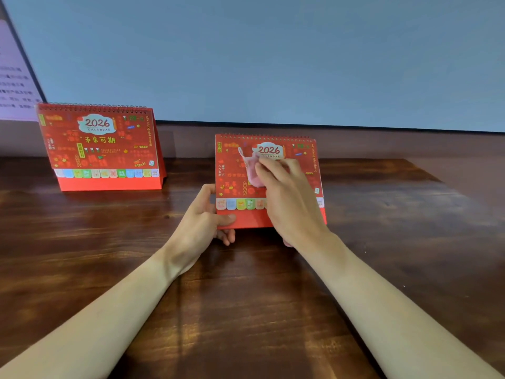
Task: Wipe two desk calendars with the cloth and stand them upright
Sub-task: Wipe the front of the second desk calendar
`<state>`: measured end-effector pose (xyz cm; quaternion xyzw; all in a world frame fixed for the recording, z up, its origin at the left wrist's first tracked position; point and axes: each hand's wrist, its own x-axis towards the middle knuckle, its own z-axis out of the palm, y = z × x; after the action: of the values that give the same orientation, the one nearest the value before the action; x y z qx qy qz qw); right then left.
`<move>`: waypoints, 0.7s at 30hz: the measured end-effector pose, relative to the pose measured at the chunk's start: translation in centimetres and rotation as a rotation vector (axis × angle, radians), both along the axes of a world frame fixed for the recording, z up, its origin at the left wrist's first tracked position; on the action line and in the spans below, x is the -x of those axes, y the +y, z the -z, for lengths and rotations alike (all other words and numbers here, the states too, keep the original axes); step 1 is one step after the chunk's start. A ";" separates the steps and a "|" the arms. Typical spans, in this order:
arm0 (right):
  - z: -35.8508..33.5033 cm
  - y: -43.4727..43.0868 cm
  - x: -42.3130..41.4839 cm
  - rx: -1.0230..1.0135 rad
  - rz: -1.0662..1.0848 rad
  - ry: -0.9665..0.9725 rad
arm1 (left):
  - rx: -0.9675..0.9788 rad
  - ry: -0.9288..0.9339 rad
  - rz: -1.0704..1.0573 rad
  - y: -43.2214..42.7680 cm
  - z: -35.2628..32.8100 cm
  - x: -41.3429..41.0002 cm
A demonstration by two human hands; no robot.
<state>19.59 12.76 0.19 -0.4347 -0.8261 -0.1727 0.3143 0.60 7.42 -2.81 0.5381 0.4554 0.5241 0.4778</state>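
A red 2026 desk calendar [235, 170] is in the middle of the wooden desk, its front face tilted toward me. My left hand [207, 214] grips its lower left corner, thumb on the red base strip. My right hand [289, 198] presses a small pink cloth [252, 170] against the calendar's face, covering its middle and lower right. A second red 2026 calendar [101, 146] stands upright on its own at the back left of the desk, untouched.
The dark wooden desk [246, 296] stretches toward me under both forearms. A large blue-grey screen [273, 58] fills the wall behind the desk. At the far left edge is a pale sheet with printed text [13, 77].
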 end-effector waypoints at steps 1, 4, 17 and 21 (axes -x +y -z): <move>0.1 0.1 -0.3 -0.012 0.035 -0.004 | 0.001 0.001 0.004 0.0 0.0 0.0; -0.4 0.6 -1.6 0.013 0.203 0.098 | 0.010 0.008 0.017 -0.1 0.0 0.0; -2.1 2.0 -1.3 0.031 0.211 -0.014 | 0.014 0.028 0.017 -0.1 0.0 0.1; -2.1 2.2 -2.4 0.103 0.367 0.107 | 0.015 0.030 0.017 0.0 0.1 0.1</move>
<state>21.98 14.96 2.33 -0.6019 -0.7230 -0.1611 0.2983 0.47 7.43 -2.92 0.5460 0.4620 0.5085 0.4794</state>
